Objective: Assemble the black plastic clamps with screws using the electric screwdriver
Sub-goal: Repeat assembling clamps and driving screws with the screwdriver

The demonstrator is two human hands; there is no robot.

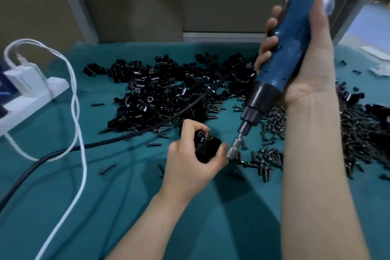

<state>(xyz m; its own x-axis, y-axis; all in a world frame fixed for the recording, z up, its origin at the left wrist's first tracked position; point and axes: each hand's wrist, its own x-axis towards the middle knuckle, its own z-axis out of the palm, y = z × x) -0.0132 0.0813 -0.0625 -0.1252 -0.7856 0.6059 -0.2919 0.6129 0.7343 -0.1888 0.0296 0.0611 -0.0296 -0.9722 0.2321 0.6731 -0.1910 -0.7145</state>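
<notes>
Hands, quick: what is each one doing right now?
Left hand: grips a black clamp.
Right hand: grips the blue electric screwdriver.

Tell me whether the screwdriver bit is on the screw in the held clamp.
No: the bit of the screwdriver hangs beside the thumb of the left hand, apart from the screw sticking out of the clamp.

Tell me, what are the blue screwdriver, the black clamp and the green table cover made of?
The screwdriver looks like glossy blue plastic, since it throws bright glare. Its tip seems to be bare metal, silvery and shiny. The clamp is probably hard black plastic with a dull sheen. The table cover seems to be cloth, matte teal with soft wrinkles.
</notes>
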